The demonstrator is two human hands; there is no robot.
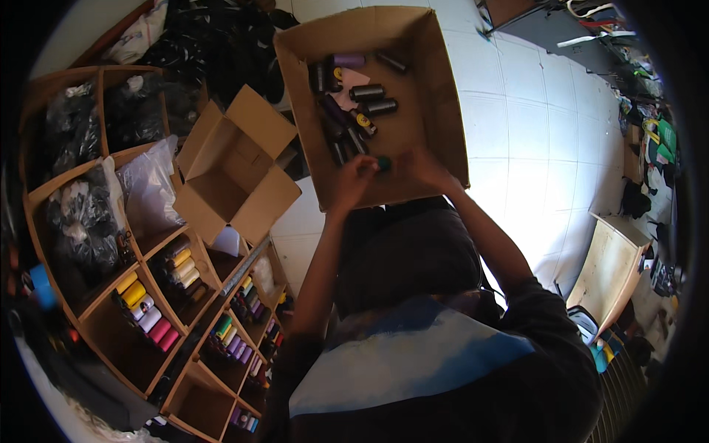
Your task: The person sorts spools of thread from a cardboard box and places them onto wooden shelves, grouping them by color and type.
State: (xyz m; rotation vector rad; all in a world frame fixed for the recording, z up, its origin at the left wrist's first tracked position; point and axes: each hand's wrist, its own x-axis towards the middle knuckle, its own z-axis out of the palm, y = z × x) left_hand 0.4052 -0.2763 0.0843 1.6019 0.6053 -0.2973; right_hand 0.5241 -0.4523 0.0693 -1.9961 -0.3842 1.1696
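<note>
Over the near end of a large open cardboard box [443,111], my left hand [356,177] has its fingers closed on a small green thread spool [382,163]. Just right of the spool is my right hand [422,168], its fingers drawn together; what they pinch, if anything, is too dim to see. Inside the box lie several dark thread spools [367,92], a light purple spool [348,60] and a dark purple spool [334,108]. A pinkish piece of paper [354,80] sits among them.
A smaller open cardboard box [229,162] stands to the left. Wooden shelves [140,255] at the left hold yellow spools [131,290], pink spools [163,334] and plastic bags [148,177]. White floor tiles [524,140] stretch rightward to a light wooden piece [609,269].
</note>
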